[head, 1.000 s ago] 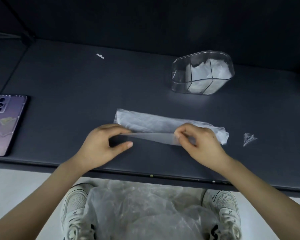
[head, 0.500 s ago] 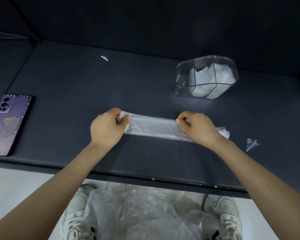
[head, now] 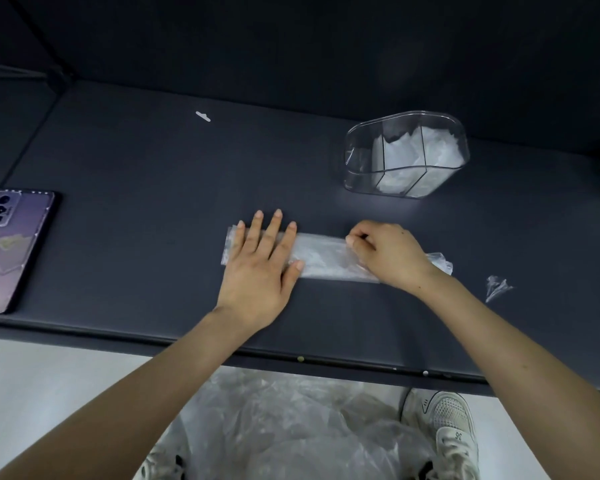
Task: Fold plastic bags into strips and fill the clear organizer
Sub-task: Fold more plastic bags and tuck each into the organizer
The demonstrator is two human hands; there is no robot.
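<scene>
- Plastic bag (head: pixel 323 258): a flat strip on the table (head: pixel 136 244), not yet stowed.
- Left hand (head: pixel 260 268): fingers straight, pressing its left end.
- Right hand (head: pixel 388 254): fingers curled, pinching near its right end.
- Clear organizer (head: pixel 406 188): well behind; two compartments filled, the leftmost apparently empty.
- Loose bags (head: pixel 291 427) on the floor: work remains.

Light is dim and even, falling softly from above. The dark table (head: pixel 118 271) swallows most of it, while the pale floor (head: pixel 32 393) below reads brightest. Thin highlights trace the rim of the clear organizer (head: pixel 357 168), and the plastic bag (head: pixel 323 261) gleams faintly. Shadows under the left hand (head: pixel 257 271) are weak. Wide-angle distortion bows the table's front edge.
</scene>
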